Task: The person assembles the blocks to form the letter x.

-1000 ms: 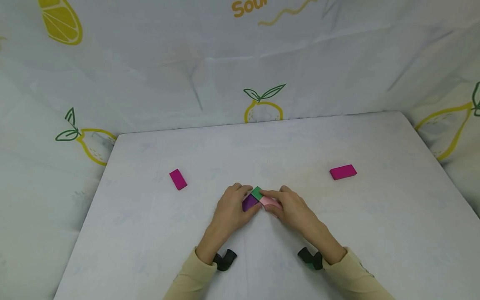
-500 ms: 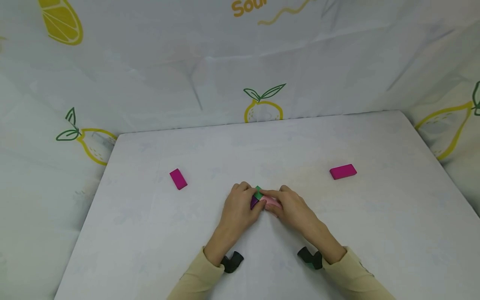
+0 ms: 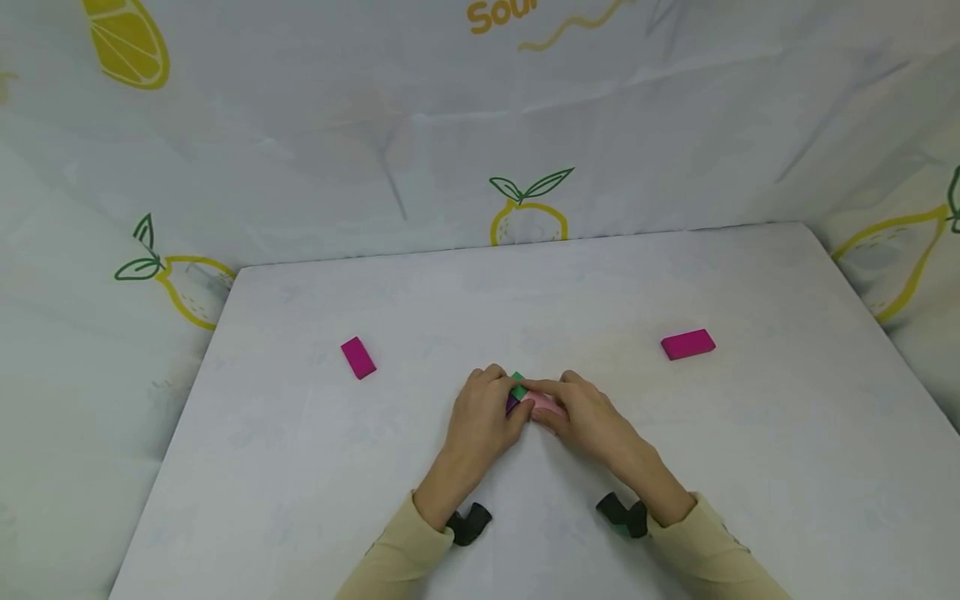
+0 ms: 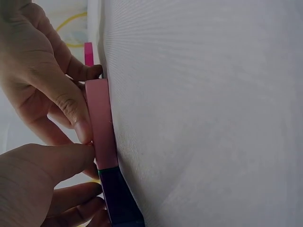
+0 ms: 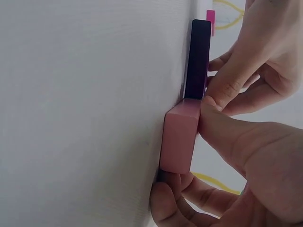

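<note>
1. Pink block (image 3: 546, 404) lies on the white-covered table (image 3: 300, 467), in front of the person, one end touching the purple block (image 5: 198, 61) at an angle.
2. Green block (image 3: 517, 386) sits at the far side of that corner, partly hidden by fingertips.
3. Right hand (image 3: 596, 421) pinches the pink block between thumb and fingers, forefinger reaching the green block.
4. Left hand (image 3: 480, 417) grips the purple block, covering most of it in the head view; its thumb reaches the join.
5. Left magenta block (image 3: 358, 358) and right magenta block (image 3: 688, 344) lie farther back, well apart.
6. Beige sleeves (image 3: 401, 554) and black wrist devices (image 3: 471, 525) show below both hands.
</note>
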{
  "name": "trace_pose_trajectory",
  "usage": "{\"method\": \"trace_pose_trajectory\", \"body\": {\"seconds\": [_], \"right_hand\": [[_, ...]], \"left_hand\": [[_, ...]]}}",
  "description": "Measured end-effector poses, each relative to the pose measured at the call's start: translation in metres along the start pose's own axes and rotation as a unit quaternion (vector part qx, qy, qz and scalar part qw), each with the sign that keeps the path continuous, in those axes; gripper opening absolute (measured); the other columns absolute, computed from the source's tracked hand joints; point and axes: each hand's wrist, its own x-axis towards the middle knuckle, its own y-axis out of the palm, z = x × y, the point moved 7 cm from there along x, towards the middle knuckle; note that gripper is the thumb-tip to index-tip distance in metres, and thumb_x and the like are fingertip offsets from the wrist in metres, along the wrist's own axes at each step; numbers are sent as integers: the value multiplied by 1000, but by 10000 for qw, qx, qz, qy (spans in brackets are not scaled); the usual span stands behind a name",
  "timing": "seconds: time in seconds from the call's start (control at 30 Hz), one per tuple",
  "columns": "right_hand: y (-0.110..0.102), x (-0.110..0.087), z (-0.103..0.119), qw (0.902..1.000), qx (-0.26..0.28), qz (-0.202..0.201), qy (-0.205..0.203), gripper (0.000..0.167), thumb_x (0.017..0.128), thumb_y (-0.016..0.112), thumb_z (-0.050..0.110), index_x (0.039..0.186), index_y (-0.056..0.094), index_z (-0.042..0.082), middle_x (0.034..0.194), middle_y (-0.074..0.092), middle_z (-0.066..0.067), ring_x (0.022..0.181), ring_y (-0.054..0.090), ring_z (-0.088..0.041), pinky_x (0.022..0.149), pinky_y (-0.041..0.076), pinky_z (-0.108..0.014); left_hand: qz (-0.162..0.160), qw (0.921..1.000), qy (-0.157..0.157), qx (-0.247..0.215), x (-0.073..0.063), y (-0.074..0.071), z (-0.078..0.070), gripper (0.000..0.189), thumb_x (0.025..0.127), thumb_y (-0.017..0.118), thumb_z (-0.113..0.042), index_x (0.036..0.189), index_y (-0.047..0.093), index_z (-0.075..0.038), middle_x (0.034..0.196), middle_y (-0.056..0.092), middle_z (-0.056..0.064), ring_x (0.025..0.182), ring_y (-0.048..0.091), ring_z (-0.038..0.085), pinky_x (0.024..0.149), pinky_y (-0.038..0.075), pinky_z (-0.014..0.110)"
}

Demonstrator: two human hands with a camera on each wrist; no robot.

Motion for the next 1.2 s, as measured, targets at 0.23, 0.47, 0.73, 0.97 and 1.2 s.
{"method": "trace_pose_trajectory", "body": {"seconds": [0.23,0.47,0.73,0.97,1.2], "right_hand": [[-2,3,-6,9991,258,192,-282,41,93,74,14,133,67,9,82,53,-4,71,43,-12,59,36,-21],[-9,4,-8,9954,512,115,-805,38,92,75,14,129,69,8,90,60,-6,74,49,-9,62,43,-21],[-32,8,-19,9930,693,-543,-788,21,87,76,3,106,72,8,88,64,-4,77,58,-12,67,52,-25],[-59,5,-33,9922,621,-810,-712,22,86,76,-1,106,73,6,97,70,-8,84,59,-19,71,53,-27],[-82,0,-45,9913,503,-980,-718,26,86,78,4,111,74,8,106,72,-10,91,62,-26,78,56,-28]], "left_hand": [[106,9999,-27,108,1,0,-2,21,85,84,-24,95,79,-7,87,70,4,74,57,19,64,44,23],[116,9997,-6,219,2,1,-4,20,86,84,-24,93,78,-6,88,70,4,75,58,19,65,49,23],[99,9996,-15,277,1,0,-3,22,85,84,-24,92,77,-4,90,71,4,77,59,18,67,51,24],[158,9996,-32,238,2,1,-2,23,86,84,-23,93,77,-3,89,70,5,75,57,17,66,48,22],[157,9998,-28,137,2,1,-2,23,86,83,-22,94,77,-2,89,70,6,75,55,16,65,46,20]]}}
